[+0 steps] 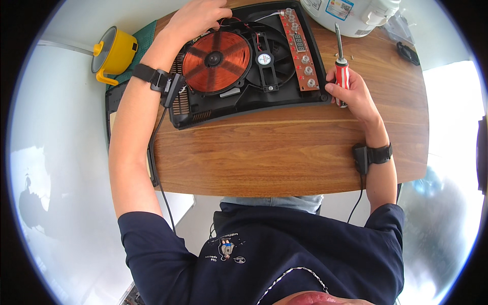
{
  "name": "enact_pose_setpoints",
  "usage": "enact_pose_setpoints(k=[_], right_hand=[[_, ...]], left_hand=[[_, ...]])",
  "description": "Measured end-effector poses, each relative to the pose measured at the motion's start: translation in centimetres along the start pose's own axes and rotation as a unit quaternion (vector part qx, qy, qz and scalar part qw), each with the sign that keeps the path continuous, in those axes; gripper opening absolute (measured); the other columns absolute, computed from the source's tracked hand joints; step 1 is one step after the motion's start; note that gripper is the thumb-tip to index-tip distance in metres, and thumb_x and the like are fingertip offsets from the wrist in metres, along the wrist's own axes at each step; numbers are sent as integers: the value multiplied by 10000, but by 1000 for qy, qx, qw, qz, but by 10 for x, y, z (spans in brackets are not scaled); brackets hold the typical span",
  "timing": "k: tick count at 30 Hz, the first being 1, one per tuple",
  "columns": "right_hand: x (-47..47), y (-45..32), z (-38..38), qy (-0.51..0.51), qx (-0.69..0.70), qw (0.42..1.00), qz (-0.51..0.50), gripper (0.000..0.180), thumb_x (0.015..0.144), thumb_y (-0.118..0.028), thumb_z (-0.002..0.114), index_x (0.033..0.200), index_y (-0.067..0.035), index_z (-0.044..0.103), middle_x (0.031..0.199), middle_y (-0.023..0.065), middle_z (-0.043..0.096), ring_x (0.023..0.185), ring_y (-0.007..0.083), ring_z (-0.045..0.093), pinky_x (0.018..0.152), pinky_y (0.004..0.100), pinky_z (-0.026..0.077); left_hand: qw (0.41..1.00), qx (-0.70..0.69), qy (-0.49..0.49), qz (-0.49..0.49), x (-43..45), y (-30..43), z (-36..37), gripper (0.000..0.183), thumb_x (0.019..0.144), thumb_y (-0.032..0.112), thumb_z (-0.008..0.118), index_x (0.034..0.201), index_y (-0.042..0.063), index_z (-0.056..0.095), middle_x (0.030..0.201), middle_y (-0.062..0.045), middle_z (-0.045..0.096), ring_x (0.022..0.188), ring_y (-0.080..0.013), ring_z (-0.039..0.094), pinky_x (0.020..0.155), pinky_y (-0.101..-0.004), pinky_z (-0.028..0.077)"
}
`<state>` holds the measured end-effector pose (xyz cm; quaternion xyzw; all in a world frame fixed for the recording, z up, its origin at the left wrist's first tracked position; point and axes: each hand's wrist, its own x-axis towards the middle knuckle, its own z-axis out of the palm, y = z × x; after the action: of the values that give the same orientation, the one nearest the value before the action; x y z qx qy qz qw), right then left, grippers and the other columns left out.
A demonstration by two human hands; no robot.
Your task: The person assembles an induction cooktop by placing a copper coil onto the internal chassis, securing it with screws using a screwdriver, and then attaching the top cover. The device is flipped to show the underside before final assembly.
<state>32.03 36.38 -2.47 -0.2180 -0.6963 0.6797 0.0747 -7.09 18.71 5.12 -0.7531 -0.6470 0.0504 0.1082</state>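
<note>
An opened induction cooker's black plastic base (244, 105) lies on the table, slightly turned. In it sit a copper induction coil (232, 49), a black cooling fan (284, 61) and a reddish control board (299, 45) with a digit display. My left hand (202, 17) reaches over the back left of the base, fingers bent beside thin red and black wires (244, 22); whether it grips anything is hidden. My right hand (352, 89) holds a screwdriver (342, 74) by its red and white handle, shaft pointing up and away. Its thumb and fingers also touch the base's front right corner.
Two small screws (352, 57) lie on the wooden table (267, 152) right of the base. A white appliance (343, 19) stands behind. To the left are a yellow pot (118, 51), a green mat (146, 42) and a dark panel (116, 101). Cables (162, 152) hang from both wrist straps.
</note>
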Motion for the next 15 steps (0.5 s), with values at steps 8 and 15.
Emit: enact_pose_setpoints(k=[8, 15], right_hand=[[0, 5, -2, -14, 18, 1000, -8, 245, 946, -163, 799, 1125, -75, 657, 892, -18, 660, 727, 73, 647, 604, 221, 475], [0, 10, -7, -27, 61, 998, -15, 265, 989, -187, 762, 1191, -50, 658, 895, -10, 658, 747, 76, 645, 634, 227, 494]], left_hand=[[999, -9, 28, -23, -4, 2, -6, 234, 834, 102, 753, 1064, 77, 716, 990, -135, 646, 993, -376, 638, 828, -492, 529], [965, -134, 128, -186, -37, 37, -44, 354, 946, 132, 722, 1299, 120, 707, 1182, -182, 698, 1122, -331, 668, 981, -434, 538]])
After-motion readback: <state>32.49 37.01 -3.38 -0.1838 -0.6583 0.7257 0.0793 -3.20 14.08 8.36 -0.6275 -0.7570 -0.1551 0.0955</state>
